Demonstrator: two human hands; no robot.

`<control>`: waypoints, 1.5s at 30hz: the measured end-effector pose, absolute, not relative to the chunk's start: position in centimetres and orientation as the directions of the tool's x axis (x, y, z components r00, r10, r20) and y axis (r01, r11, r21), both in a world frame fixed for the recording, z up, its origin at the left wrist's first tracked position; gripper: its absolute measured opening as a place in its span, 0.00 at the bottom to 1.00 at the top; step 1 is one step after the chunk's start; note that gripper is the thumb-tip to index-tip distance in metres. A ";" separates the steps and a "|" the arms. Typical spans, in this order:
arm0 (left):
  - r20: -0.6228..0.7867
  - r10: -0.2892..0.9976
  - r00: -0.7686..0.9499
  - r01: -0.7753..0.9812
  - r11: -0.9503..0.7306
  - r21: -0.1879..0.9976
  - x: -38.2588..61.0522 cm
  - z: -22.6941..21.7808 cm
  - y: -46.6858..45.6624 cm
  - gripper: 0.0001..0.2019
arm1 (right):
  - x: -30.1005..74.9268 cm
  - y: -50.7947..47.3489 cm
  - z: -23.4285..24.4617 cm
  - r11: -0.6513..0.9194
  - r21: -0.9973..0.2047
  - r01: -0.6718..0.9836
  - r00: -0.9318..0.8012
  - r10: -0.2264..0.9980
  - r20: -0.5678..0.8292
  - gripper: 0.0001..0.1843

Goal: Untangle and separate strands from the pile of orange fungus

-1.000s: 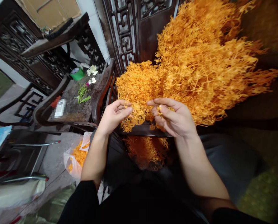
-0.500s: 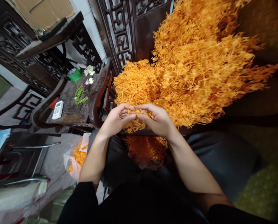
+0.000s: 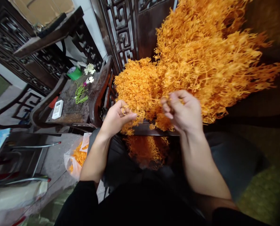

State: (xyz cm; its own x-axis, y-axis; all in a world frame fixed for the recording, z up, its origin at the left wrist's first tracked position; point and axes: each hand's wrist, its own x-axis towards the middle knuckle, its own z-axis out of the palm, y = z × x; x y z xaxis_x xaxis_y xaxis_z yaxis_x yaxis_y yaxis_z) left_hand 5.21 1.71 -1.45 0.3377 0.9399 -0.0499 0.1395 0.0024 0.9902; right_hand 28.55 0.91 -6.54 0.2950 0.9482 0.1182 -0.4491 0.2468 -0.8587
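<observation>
My left hand (image 3: pixel 116 118) is closed in a pinch on a stringy orange plastic piece (image 3: pixel 128 128), parts of which show beside the thumb and below the fingers. To the right, my right hand (image 3: pixel 185 110) is curled shut in front of the large orange pile and slightly blurred; what its fingers hold cannot be made out. Just beyond my left hand is a lower heap of small orange pieces (image 3: pixel 136 78). Against it rises a much larger tangled pile of orange stringy pieces (image 3: pixel 208 66). Both lie on a dark wooden seat (image 3: pixel 142 129).
At left, a dark wooden side table (image 3: pixel 71 108) bears a white remote control (image 3: pixel 57 109), a green tape roll (image 3: pixel 74 72), white flowers (image 3: pixel 89 69) and green stems (image 3: pixel 81 94). A plastic bag (image 3: pixel 75 166) with orange pieces stands on the floor. Carved chair backs (image 3: pixel 123 34) rise behind.
My hands, together on one orange piece before, have separated. The right hand has moved right and up, its fingers curling. My left hand stays nearly in place.
</observation>
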 end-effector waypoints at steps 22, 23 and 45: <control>0.047 0.984 0.174 -0.076 -0.034 0.997 7.0 -2.6 1.4 0.24 | 24.0 -0.6 -7.8 0.620 -0.589 0.517 -0.059 0.713 0.699 0.41; 0.044 0.982 0.184 -0.080 -0.030 0.996 7.0 -2.6 1.3 0.24 | 23.8 -0.4 -7.9 0.638 -0.575 0.511 -0.058 0.694 0.718 0.31; 0.121 0.992 0.021 -0.306 -0.109 0.946 8.1 -3.5 2.4 0.25 | 22.7 -0.4 -7.1 0.383 -0.898 0.217 0.138 0.899 0.416 0.11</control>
